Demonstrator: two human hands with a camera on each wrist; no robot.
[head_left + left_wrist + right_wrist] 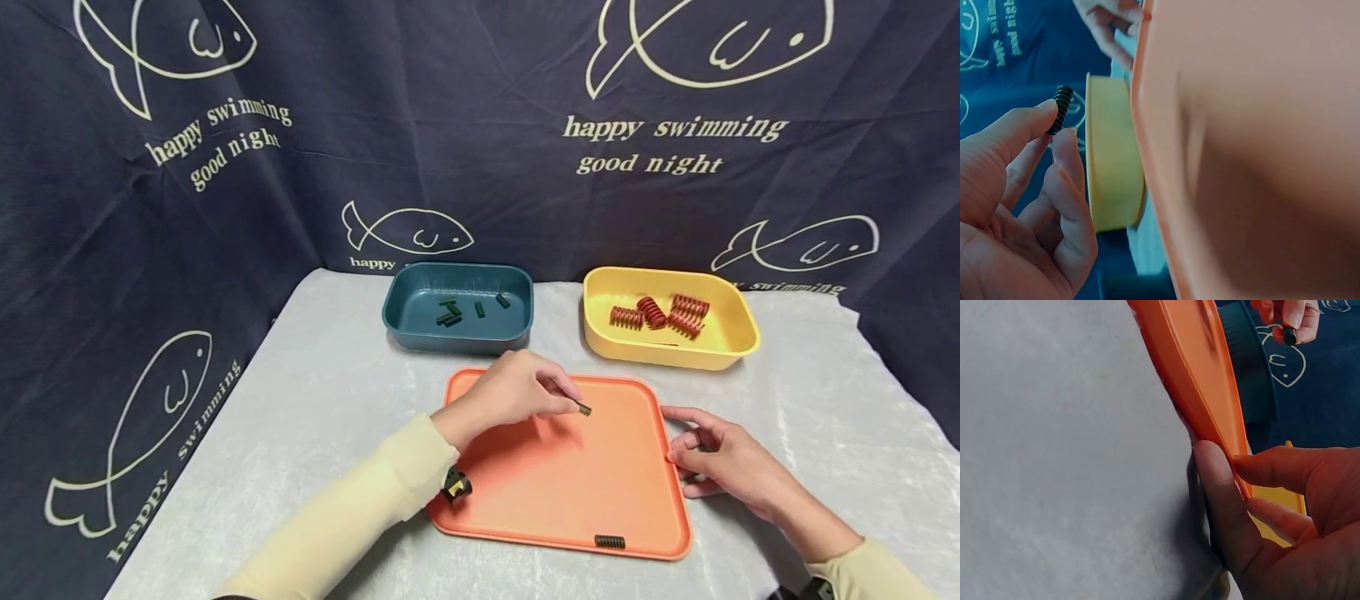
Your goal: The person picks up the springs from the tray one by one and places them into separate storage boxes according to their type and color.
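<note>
Between thumb and fingertip, my left hand [525, 387] pinches a small dark coil spring [1062, 110], raised over the orange tray [570, 483]. The same spring [1289, 335] shows in the right wrist view, at the top. A black spring [610, 542] lies on the tray along its near edge. At the tray's right side is my right hand [723, 458], its thumb and a fingertip touching the outer side of the rim. In the right wrist view, its fingers [1272, 469] are extended toward that edge.
Behind the tray, a dark teal bin [457, 340] holds several small dark green springs [480, 310]. To its right, a yellow bin [667, 354] has several larger red springs [651, 312]. A navy curtain [465, 125] with fish drawings hangs behind the table.
</note>
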